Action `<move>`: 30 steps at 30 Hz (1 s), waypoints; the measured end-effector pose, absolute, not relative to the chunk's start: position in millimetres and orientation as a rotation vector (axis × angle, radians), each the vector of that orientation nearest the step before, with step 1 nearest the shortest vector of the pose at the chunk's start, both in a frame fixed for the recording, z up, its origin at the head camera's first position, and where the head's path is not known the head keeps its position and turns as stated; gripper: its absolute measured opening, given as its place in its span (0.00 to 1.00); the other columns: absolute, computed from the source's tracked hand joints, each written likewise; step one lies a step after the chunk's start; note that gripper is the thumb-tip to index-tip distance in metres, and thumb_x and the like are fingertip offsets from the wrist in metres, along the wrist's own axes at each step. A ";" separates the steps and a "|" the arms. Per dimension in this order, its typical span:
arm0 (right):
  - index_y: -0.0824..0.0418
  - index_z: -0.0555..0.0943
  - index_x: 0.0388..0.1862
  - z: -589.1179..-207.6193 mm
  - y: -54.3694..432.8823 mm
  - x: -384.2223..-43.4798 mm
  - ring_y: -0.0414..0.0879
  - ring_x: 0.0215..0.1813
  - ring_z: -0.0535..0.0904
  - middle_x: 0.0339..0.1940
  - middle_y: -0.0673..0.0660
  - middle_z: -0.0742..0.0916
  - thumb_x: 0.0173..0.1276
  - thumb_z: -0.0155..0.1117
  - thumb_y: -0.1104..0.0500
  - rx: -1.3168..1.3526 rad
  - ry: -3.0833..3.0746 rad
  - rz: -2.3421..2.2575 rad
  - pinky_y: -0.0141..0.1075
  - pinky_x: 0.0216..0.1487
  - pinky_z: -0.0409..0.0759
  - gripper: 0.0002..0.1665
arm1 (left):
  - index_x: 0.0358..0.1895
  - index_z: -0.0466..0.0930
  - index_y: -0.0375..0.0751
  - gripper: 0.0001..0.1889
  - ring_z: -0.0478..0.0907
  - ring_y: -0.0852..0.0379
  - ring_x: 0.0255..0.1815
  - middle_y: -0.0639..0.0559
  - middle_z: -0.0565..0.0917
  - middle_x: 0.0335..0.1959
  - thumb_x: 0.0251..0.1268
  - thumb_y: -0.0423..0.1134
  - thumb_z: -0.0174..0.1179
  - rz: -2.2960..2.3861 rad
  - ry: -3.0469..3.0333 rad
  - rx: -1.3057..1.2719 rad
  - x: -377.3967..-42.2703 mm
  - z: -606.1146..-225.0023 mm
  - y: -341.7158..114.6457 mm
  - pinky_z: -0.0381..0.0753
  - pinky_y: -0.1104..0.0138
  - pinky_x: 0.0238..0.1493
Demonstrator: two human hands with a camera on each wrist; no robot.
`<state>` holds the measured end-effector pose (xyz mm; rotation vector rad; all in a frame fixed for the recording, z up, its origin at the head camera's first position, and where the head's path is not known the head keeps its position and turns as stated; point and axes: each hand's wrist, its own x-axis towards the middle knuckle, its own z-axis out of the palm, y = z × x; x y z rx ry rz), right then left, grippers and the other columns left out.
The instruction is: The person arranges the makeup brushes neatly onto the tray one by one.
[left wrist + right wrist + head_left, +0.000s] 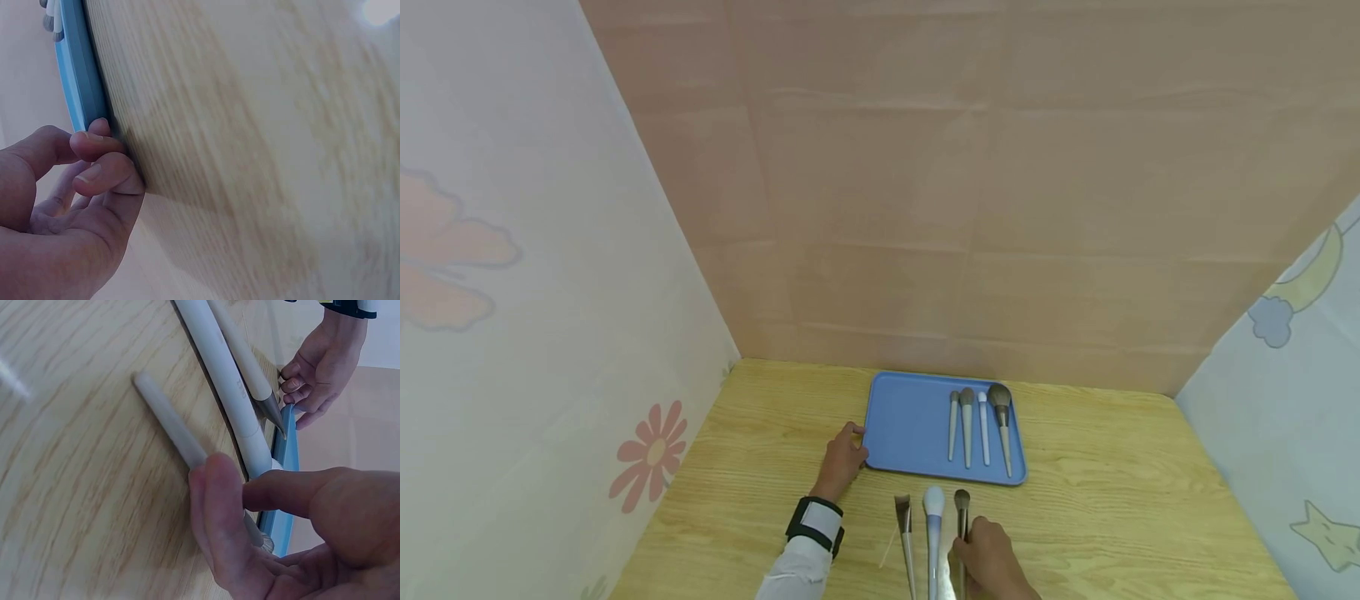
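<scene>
My left hand holds the near left corner of a blue tray between thumb and curled fingers. In the left wrist view those fingers touch the tray's edge, low by the tabletop. My right hand pinches a dark-tipped makeup brush by its handle, in front of the tray. The right wrist view shows the pale handle passing between thumb and fingers, its bristle end partly hidden. Left of it lie a white makeup brush and a flat dark-bristled brush.
Several makeup brushes, among them a large fluffy one, lie side by side on the tray's right half. A thin pale stick lies left of the flat brush. The wooden table meets a tan back wall and patterned side walls.
</scene>
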<state>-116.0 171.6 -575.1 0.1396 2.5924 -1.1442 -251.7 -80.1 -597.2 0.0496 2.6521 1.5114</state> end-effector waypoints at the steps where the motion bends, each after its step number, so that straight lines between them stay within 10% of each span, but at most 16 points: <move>1: 0.65 0.75 0.15 -574.9 171.8 -115.8 0.43 0.08 0.77 0.06 0.53 0.78 0.60 0.58 0.66 0.141 2.589 -1.147 0.33 0.12 0.75 0.14 | 0.57 0.75 0.29 0.20 0.65 0.60 0.16 0.52 0.74 0.17 0.58 0.25 0.55 1.508 2.650 0.046 -251.7 -597.5 -80.0 0.64 0.68 0.21; 30: 0.64 0.73 0.22 -551.3 173.2 -126.3 0.36 0.06 0.69 0.10 0.52 0.77 0.62 0.60 0.63 0.149 2.725 -1.139 0.32 0.10 0.67 0.10 | 0.57 0.74 0.29 0.20 0.64 0.60 0.16 0.53 0.72 0.17 0.58 0.25 0.55 1.504 2.641 0.024 -248.8 -589.1 -78.9 0.63 0.68 0.20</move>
